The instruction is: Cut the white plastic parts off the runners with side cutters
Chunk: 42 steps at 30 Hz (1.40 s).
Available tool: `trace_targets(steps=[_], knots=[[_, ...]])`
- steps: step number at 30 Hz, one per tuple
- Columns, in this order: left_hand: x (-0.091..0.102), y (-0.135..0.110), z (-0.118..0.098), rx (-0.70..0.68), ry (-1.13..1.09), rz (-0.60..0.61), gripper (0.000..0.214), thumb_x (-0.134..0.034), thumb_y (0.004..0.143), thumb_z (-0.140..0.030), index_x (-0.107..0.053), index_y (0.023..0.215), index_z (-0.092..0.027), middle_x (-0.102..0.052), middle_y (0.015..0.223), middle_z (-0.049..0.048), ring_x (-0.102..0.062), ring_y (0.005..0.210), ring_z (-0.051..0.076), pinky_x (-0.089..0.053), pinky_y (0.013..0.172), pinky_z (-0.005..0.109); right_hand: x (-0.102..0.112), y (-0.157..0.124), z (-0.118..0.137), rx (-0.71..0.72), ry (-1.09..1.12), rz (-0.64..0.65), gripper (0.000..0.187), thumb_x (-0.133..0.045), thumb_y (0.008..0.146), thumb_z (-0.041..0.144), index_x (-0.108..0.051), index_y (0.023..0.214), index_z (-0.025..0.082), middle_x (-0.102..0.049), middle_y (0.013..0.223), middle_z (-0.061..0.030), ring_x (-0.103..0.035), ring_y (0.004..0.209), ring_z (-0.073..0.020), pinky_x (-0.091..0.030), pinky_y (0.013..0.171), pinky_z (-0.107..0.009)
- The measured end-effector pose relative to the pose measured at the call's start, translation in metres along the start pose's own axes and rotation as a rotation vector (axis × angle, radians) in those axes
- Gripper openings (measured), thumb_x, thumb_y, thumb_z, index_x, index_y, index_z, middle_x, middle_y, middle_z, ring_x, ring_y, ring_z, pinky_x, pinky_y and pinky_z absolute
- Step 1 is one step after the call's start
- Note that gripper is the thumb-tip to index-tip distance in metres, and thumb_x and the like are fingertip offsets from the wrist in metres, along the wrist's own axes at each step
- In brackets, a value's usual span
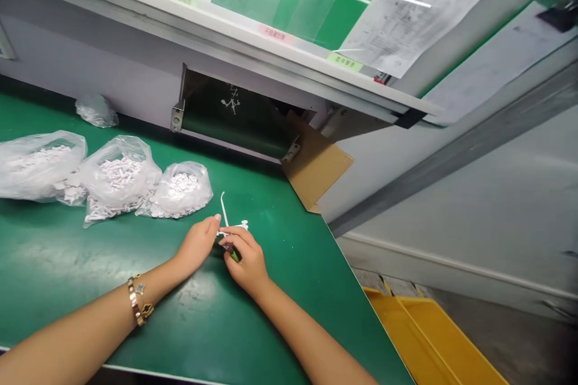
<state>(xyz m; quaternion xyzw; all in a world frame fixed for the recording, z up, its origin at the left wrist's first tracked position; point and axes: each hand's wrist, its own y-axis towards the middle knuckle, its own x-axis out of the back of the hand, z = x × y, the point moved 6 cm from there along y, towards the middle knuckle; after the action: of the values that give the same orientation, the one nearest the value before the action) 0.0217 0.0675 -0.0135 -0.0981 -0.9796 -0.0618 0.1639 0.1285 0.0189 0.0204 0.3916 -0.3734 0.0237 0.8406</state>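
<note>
My left hand [197, 246] pinches a thin white plastic sprue [224, 209], whose bent stem points up and away from me. Small white round tabs on the piece show just beyond my right hand's fingers. Curled close beside it, my right hand [247, 258] is closed around a small tool with a green handle [235, 256]. The tool's working end is hidden by the fingers, so its exact kind cannot be made out. Both hands are near each other above the green tabletop [189, 325].
Clear bags of small white plastic parts [121, 173] stand at the left, with a smaller bag [96, 110] behind. A dark green conveyor belt [239, 117] carries a white branched piece through a wall opening. Cardboard [316, 162] leans at its right. Yellow bins [424, 337] stand beyond the table's right edge.
</note>
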Motion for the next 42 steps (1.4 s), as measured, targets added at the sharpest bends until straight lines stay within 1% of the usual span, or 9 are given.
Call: trace_targets(steps=[4, 8, 10, 13, 16, 19, 22, 33, 42], knots=[[0.002, -0.001, -0.006, 0.041, 0.050, 0.045, 0.050, -0.029, 0.085, -0.055, -0.048, 0.058, -0.017, -0.050, 0.057, -0.0007, -0.045, 0.058, 0.015, -0.031, 0.056, 0.025, 0.002, -0.001, 0.005, 0.115, -0.122, 0.023, 0.037, -0.047, 0.071, 0.006, -0.057, 0.104, 0.019, -0.063, 0.105, -0.0085, -0.058, 0.094, -0.0193, -0.043, 0.075, -0.034], [0.001, 0.001, 0.000, 0.123, -0.089, 0.018, 0.049, -0.034, 0.081, -0.061, -0.035, 0.055, -0.019, -0.033, 0.051, -0.0046, -0.033, 0.050, 0.011, -0.026, 0.049, 0.023, 0.008, -0.004, 0.009, 0.137, -0.128, 0.072, 0.045, -0.047, 0.072, 0.006, -0.051, 0.115, 0.020, -0.056, 0.117, -0.0111, -0.055, 0.098, -0.0202, -0.043, 0.076, -0.035], [0.003, 0.000, 0.003, 0.150, -0.173, -0.027, 0.048, -0.032, 0.082, -0.061, -0.032, 0.057, -0.019, -0.029, 0.052, -0.0057, -0.028, 0.048, 0.010, -0.024, 0.047, 0.022, 0.014, -0.004, 0.008, 0.042, -0.049, 0.043, 0.038, -0.046, 0.074, 0.009, -0.052, 0.109, 0.020, -0.050, 0.119, -0.0122, -0.054, 0.094, -0.0193, -0.045, 0.075, -0.035], [0.009, -0.004, 0.002, 0.134, -0.203, -0.120, 0.046, -0.026, 0.086, -0.057, -0.030, 0.060, -0.020, -0.028, 0.054, -0.0055, -0.027, 0.049, 0.010, -0.025, 0.048, 0.023, 0.018, -0.007, -0.004, -0.228, 0.110, 0.014, 0.011, -0.039, 0.081, 0.015, -0.048, 0.084, 0.020, -0.054, 0.089, -0.0062, -0.054, 0.075, -0.0148, -0.046, 0.064, -0.029], [0.012, -0.008, -0.008, 0.041, -0.121, -0.133, 0.043, -0.023, 0.089, -0.051, -0.030, 0.061, -0.019, -0.031, 0.057, -0.0043, -0.030, 0.054, 0.011, -0.027, 0.053, 0.024, 0.011, -0.009, -0.013, -0.357, 0.041, 0.191, 0.008, -0.042, 0.079, 0.022, -0.035, 0.073, 0.022, -0.046, 0.070, -0.0001, -0.048, 0.064, -0.0142, -0.043, 0.057, -0.028], [0.012, -0.012, -0.015, -0.003, -0.054, -0.104, 0.042, -0.021, 0.091, -0.047, -0.030, 0.060, -0.019, -0.031, 0.059, -0.0035, -0.031, 0.057, 0.012, -0.028, 0.056, 0.026, 0.006, -0.008, -0.016, -0.323, -0.157, 0.379, 0.019, -0.051, 0.069, 0.025, -0.036, 0.079, 0.021, -0.048, 0.078, -0.0025, -0.048, 0.067, -0.0162, -0.041, 0.056, -0.029], [0.010, -0.015, -0.018, -0.033, -0.038, -0.068, 0.042, -0.019, 0.092, -0.045, -0.030, 0.061, -0.019, -0.031, 0.059, -0.0033, -0.031, 0.057, 0.012, -0.027, 0.056, 0.026, 0.004, -0.009, -0.013, -0.236, -0.275, 0.482, 0.016, -0.050, 0.070, 0.026, -0.040, 0.082, 0.021, -0.051, 0.077, -0.0022, -0.051, 0.065, -0.0166, -0.038, 0.054, -0.027], [-0.004, -0.017, -0.026, -0.042, -0.088, 0.131, 0.044, -0.019, 0.090, -0.047, -0.029, 0.058, -0.019, -0.032, 0.056, -0.0032, -0.032, 0.054, 0.011, -0.029, 0.053, 0.024, 0.022, -0.004, 0.000, -0.074, -0.387, 0.375, 0.014, -0.048, 0.070, 0.026, -0.044, 0.083, 0.020, -0.058, 0.076, -0.0039, -0.053, 0.060, -0.0161, -0.031, 0.048, -0.025], [-0.003, -0.015, -0.026, -0.040, -0.039, 0.109, 0.043, -0.021, 0.089, -0.047, -0.026, 0.057, -0.020, -0.032, 0.055, -0.0026, -0.032, 0.053, 0.012, -0.029, 0.051, 0.024, 0.021, -0.005, -0.005, -0.121, -0.388, 0.458, 0.015, -0.048, 0.067, 0.025, -0.043, 0.082, 0.022, -0.058, 0.071, -0.0024, -0.051, 0.056, -0.0156, -0.031, 0.049, -0.026]])
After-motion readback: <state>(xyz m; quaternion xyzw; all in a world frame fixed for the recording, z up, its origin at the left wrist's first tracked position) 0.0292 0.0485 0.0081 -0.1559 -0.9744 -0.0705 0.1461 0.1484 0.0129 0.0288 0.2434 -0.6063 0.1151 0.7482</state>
